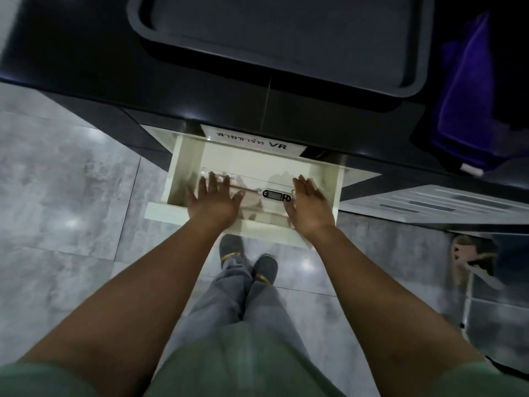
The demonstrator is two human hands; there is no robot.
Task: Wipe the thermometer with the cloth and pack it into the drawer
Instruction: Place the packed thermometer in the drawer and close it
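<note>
Both hands are open and hold nothing, which suggests the packing is nearly done; the left hand point(213, 200) is spread flat with straight fingers over the left part of the drawer's inside, and the right hand point(310, 206) is held with its fingers straight and close together just beside the right end of the thermometer point(276, 194); whether either palm presses on anything or only hovers cannot be told from this angle. The thermometer lies flat in the drawer point(175, 167) between the two hands, its dark body with a small display towards the right hand and its thin probe running left under the left hand's fingers; it seems to lie in or under a clear sleeve point(257, 179) with a printed strip, though glare makes this uncertain. The drawer is white and pulled well out, and a label point(252, 140) sits at its back under the black counter point(86, 47); on that counter are a grey tray point(286, 32) and, well apart at the right, the purple cloth point(463, 90), lying untouched. By this showing the wiping looks finished, since the cloth is set aside and the thermometer is in its place; what seems left is to draw the hands clear and push the drawer closed, taking care that the sleeve does not catch on the front edge; below, grey tiled floor point(71, 196) and the person's slippers point(232, 247) show.
</note>
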